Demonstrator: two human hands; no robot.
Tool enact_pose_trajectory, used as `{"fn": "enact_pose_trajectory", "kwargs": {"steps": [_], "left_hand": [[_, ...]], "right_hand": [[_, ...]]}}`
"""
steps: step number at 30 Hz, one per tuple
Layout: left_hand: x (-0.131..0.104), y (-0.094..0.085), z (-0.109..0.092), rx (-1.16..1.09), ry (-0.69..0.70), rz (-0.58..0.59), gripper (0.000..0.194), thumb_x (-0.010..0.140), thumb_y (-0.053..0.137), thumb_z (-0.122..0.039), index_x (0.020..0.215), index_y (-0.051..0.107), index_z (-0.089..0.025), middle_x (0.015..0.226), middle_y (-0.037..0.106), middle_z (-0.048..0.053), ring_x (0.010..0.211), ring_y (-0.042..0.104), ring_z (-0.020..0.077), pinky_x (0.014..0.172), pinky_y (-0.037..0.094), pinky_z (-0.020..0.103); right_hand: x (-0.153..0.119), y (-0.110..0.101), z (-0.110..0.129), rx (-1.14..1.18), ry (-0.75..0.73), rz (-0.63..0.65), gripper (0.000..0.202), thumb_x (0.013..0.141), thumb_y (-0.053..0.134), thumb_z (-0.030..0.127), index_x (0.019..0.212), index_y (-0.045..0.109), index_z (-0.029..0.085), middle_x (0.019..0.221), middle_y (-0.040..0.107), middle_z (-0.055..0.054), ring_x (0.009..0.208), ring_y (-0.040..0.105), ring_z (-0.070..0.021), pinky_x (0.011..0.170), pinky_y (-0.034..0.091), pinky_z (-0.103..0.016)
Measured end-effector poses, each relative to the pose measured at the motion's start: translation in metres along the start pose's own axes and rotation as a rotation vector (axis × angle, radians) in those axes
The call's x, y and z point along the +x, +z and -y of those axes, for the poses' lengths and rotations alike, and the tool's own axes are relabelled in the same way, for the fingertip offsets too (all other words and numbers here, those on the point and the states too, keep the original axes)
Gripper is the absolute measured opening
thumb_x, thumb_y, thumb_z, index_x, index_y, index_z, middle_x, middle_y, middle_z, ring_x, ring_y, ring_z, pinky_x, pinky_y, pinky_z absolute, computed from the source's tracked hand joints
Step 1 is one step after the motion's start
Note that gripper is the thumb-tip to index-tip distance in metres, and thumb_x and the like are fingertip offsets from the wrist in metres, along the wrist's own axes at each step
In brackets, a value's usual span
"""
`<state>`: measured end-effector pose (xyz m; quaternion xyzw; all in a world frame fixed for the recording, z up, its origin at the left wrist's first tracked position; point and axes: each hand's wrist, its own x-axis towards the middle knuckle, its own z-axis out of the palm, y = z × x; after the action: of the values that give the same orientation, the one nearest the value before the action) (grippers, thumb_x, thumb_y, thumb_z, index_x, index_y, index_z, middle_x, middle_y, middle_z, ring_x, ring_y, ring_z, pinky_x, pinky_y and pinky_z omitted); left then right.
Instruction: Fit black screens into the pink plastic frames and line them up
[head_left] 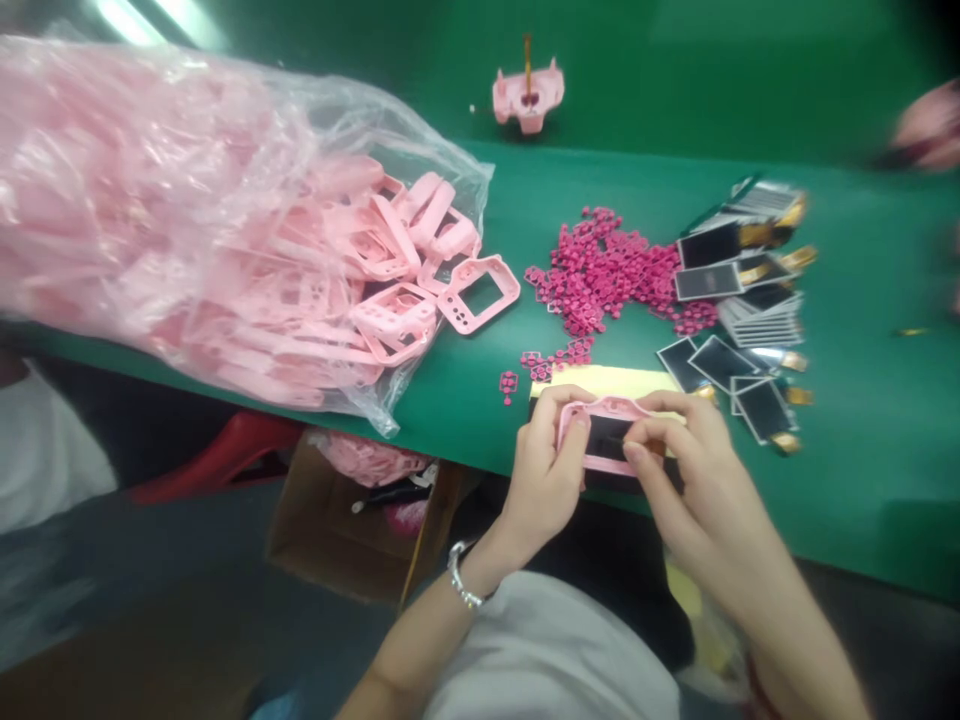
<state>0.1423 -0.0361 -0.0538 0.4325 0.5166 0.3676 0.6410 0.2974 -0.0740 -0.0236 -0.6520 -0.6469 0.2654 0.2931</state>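
Observation:
My left hand (pixel 551 465) grips the left end of a pink plastic frame (pixel 609 406), held above a yellow pad (pixel 615 381) at the table's near edge. A dark screen (pixel 604 440) shows within the frame. At the frame's right end my right hand (pixel 686 460) is closed, with thumb and fingers pinched at the screen's side, where a brownish strip shows. Loose screens (pixel 724 362) lie just beyond my right hand. Magenta button pieces (pixel 607 270) form a pile past the pad.
A clear bag (pixel 247 230) of pink frames covers the left of the green table (pixel 450 400). One pink part (pixel 529 98) stands at the back. A cardboard box (pixel 330 530) sits below. Another person's hand (pixel 930 128) shows at far right, a white sleeve (pixel 52 450) at left.

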Motion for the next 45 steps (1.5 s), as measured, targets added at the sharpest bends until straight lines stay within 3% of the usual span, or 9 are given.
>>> {"fn": "enact_pose_trajectory", "kwargs": {"steps": [9,14,17,20,24,30,37,41,45], "left_hand": [[-0.001,-0.002,0.004,0.040,0.004,-0.013,0.021,0.105,0.053,-0.041,0.110,0.063,-0.023,0.057,0.050,-0.007,0.042,0.045,0.0101,0.045,0.037,0.021],[-0.001,-0.006,-0.006,0.026,0.026,-0.119,0.027,0.088,0.078,-0.029,0.104,0.058,-0.023,0.075,0.061,-0.006,0.044,0.047,0.0056,0.043,0.038,0.018],[0.000,-0.016,-0.014,-0.003,0.053,-0.222,0.025,0.088,0.077,-0.028,0.103,0.057,-0.022,0.083,0.063,-0.004,0.044,0.048,0.0041,0.040,0.036,0.016],[0.000,-0.026,-0.018,-0.126,0.037,-0.222,0.020,0.096,0.065,-0.038,0.103,0.057,-0.022,0.073,0.060,-0.006,0.040,0.047,0.0049,0.036,0.034,0.015],[0.000,-0.031,-0.021,-0.251,0.027,-0.190,0.020,0.102,0.057,-0.040,0.104,0.057,-0.020,0.062,0.054,-0.008,0.038,0.044,0.0045,0.037,0.035,0.012],[-0.004,-0.027,-0.024,-0.280,0.001,-0.139,0.022,0.103,0.055,-0.043,0.105,0.058,-0.020,0.057,0.051,-0.009,0.039,0.045,0.0054,0.040,0.039,0.012],[-0.007,-0.020,-0.023,-0.283,-0.016,-0.106,0.023,0.104,0.055,-0.044,0.105,0.058,-0.021,0.059,0.051,-0.009,0.039,0.044,0.0048,0.040,0.039,0.012],[-0.006,-0.020,-0.021,-0.263,-0.003,-0.116,0.022,0.105,0.054,-0.043,0.106,0.057,-0.021,0.056,0.049,-0.010,0.039,0.044,0.0053,0.040,0.037,0.012],[-0.006,-0.019,-0.018,-0.175,0.012,-0.147,0.022,0.106,0.052,-0.043,0.108,0.056,-0.021,0.055,0.049,-0.009,0.042,0.047,0.0071,0.043,0.039,0.014]], "right_hand": [[0.000,0.011,-0.002,-0.097,-0.003,-0.128,0.006,0.100,0.057,0.028,0.100,0.060,0.023,0.115,0.065,-0.009,0.098,0.065,-0.0219,0.084,0.051,-0.037],[0.035,0.004,-0.006,0.061,0.096,-0.272,0.016,0.101,0.059,0.032,0.113,0.066,0.024,0.105,0.073,-0.004,0.083,0.067,-0.0172,0.077,0.053,-0.031],[0.068,0.015,-0.006,-0.117,-0.010,-0.198,0.017,0.100,0.060,0.030,0.106,0.075,0.023,0.096,0.072,-0.004,0.073,0.062,-0.0161,0.069,0.047,-0.032],[0.086,0.031,-0.006,-0.259,-0.086,-0.112,0.016,0.098,0.065,0.031,0.100,0.079,0.024,0.096,0.068,-0.004,0.073,0.062,-0.0160,0.061,0.041,-0.032],[0.078,0.028,-0.012,-0.271,-0.141,-0.129,0.014,0.100,0.064,0.029,0.092,0.075,0.023,0.103,0.069,-0.003,0.082,0.065,-0.0168,0.064,0.042,-0.031],[0.061,0.008,-0.027,-0.123,-0.035,-0.269,0.010,0.101,0.060,0.030,0.100,0.068,0.023,0.093,0.071,0.000,0.078,0.065,-0.0160,0.073,0.049,-0.030],[0.060,0.022,-0.036,-0.182,-0.107,-0.200,0.026,0.099,0.059,0.031,0.119,0.071,0.020,0.106,0.068,-0.009,0.091,0.067,-0.0226,0.083,0.054,-0.038],[0.056,0.023,-0.033,-0.195,-0.086,-0.273,0.019,0.099,0.058,0.028,0.101,0.076,0.021,0.097,0.068,-0.007,0.088,0.066,-0.0216,0.080,0.053,-0.036],[0.051,0.019,-0.032,-0.084,-0.064,-0.435,0.013,0.096,0.064,0.029,0.096,0.075,0.021,0.110,0.072,-0.009,0.105,0.068,-0.0241,0.091,0.053,-0.038]]}}
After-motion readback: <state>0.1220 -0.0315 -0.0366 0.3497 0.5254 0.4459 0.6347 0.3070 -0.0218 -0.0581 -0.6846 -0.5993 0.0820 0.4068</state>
